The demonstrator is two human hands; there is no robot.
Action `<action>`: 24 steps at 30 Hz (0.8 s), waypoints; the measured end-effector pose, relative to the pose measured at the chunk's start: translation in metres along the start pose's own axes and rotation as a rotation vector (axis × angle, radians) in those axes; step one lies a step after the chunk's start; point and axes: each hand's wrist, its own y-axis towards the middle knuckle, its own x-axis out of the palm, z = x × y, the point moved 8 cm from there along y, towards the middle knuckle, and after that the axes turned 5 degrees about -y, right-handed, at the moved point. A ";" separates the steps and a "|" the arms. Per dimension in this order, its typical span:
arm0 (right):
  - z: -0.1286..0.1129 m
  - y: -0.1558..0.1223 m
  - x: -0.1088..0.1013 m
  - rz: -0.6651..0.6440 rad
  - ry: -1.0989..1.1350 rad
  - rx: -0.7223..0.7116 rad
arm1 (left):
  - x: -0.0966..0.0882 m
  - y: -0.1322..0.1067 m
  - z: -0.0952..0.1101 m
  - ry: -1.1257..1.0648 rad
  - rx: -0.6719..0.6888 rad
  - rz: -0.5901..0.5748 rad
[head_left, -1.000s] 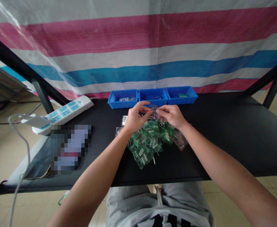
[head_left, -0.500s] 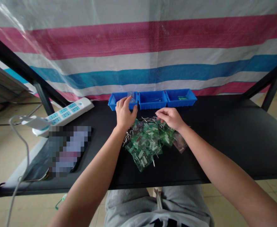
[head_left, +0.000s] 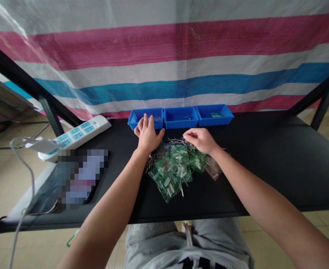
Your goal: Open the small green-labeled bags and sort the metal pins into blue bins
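Note:
My left hand (head_left: 148, 136) is open with its fingers spread, over the front edge of the left blue bin (head_left: 131, 120). A small clear plastic bag (head_left: 154, 118) lies in that bin, partly behind the fingers. My right hand (head_left: 202, 140) is closed in a pinch at the back of the pile; what sits between its fingertips is too small to make out. Thin metal rods (head_left: 175, 141) lie beside those fingertips. Below both hands spreads a heap of green plastic packets (head_left: 178, 160) with pale pieces inside, mixed with more rods.
The middle blue bin (head_left: 181, 123) holds a few thin rods, and the right blue bin (head_left: 215, 121) a green packet. A white power strip (head_left: 74, 136) with a plugged-in cable stands at left, near a blurred flat object (head_left: 83, 179). Striped sheeting (head_left: 164, 71) hangs behind the black table (head_left: 265, 160).
My left hand has let go of the clear bag, which now lies in the left bin, and its fingers have spread. My right hand has barely moved.

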 end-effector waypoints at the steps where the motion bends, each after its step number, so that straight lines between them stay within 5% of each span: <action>1: -0.001 0.000 -0.001 0.007 -0.010 -0.009 | -0.001 -0.001 0.000 0.012 -0.002 0.013; 14: -0.013 -0.002 -0.008 0.081 -0.238 -0.114 | -0.012 -0.009 0.024 0.038 0.136 0.047; 24: -0.023 -0.005 -0.007 -0.084 -0.561 -0.373 | -0.007 -0.013 0.035 -0.085 0.331 -0.016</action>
